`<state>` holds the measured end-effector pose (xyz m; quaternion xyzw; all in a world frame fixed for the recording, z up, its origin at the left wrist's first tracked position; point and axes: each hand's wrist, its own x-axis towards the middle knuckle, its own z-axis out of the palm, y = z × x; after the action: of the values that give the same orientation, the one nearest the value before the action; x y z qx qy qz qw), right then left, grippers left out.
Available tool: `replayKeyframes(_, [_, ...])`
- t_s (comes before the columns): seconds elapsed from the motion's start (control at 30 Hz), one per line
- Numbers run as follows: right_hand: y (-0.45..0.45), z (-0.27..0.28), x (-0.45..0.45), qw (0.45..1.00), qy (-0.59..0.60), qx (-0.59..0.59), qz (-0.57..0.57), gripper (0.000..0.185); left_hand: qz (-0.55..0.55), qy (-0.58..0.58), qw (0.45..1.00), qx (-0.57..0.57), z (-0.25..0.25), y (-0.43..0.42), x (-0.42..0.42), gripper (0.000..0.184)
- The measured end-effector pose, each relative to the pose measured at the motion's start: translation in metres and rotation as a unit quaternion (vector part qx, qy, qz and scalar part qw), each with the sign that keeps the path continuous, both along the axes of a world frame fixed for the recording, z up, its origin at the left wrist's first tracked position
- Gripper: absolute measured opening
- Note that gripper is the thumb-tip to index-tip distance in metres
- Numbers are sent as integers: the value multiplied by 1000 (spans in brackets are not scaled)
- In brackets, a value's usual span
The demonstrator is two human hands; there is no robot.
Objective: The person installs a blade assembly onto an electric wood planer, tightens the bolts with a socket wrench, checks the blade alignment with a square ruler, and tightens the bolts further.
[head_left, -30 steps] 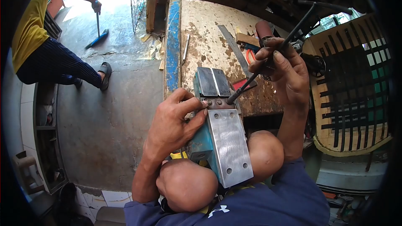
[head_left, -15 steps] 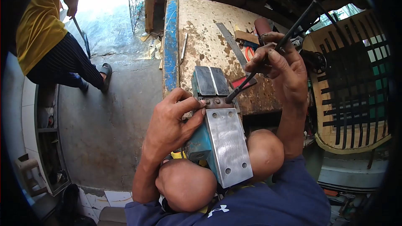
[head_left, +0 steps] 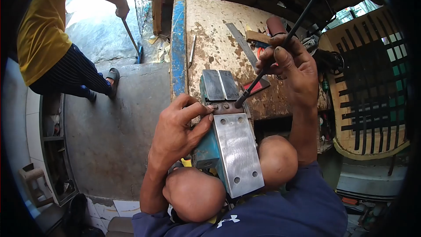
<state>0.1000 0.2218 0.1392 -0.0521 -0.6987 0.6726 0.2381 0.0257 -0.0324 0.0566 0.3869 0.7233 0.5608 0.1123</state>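
Note:
A blue-green tool body (head_left: 207,152) with a shiny metal plate (head_left: 238,158) and two dark pads (head_left: 221,84) lies by my knees. Between plate and pads runs a brown strip with bolt heads (head_left: 226,106). The fingers of my left hand (head_left: 179,125) are bent, thumb and fingertips at the strip's left end; whether anything is pinched there is hidden. My right hand (head_left: 293,63) is closed around a long dark rod-like tool (head_left: 259,77), which slants down to the strip's right end with its thick tip touching there.
On the worn workbench (head_left: 210,30) lie a steel ruler (head_left: 240,41), a pen-like metal rod (head_left: 192,52), a wooden block (head_left: 258,36) and a red object (head_left: 253,86). A person in yellow (head_left: 46,30) holds a broom (head_left: 130,34) at left. A strap-woven frame (head_left: 368,83) stands right.
My right hand has turned the tool, whose upper end has swung to the left. The left hand stays at the strip. The person at left has swung the broom to the right.

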Motion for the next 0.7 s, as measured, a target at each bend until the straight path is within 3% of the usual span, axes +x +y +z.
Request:
replayKeyframes(0.1, [10, 1, 3, 999, 28, 29, -22, 25, -2, -34, 999, 9, -8, 2, 2, 17])
replayKeyframes(0.2, [38, 0, -9, 989, 50, -52, -127, 19, 27, -138, 990, 2, -20, 7, 2, 22])
replayKeyframes(0.27, [61, -27, -19, 968, -125, 75, -206, 22, 46, -197, 979, -18, -26, 13, 0, 26])
replayKeyframes(0.3, [78, -55, -24, 913, -187, 247, -266, 33, 40, -238, 970, -20, -29, 17, -3, 31])
replayKeyframes(0.33, [90, -84, -24, 876, -228, 319, -282, 36, 38, -278, 960, -19, -30, 20, -7, 36])
replayKeyframes(0.37, [82, -94, -21, 868, -230, 342, -276, 35, -12, -367, 928, -58, -24, 18, -10, 39])
replayKeyframes(0.4, [77, -105, -21, 847, -232, 378, -294, 33, -16, -374, 926, -41, -26, 19, -9, 39])
replayKeyframes(0.5, [73, -125, -8, 842, -304, 336, -291, 32, -25, -476, 879, -27, -31, 19, -7, 42])
replayKeyframes(0.57, [74, -131, -3, 839, -255, 385, -287, 32, -45, -551, 832, 49, -28, 23, -6, 48])
replayKeyframes(0.7, [74, -138, 12, 830, -264, 425, -246, 38, -53, -549, 833, 27, -18, 22, -8, 52])
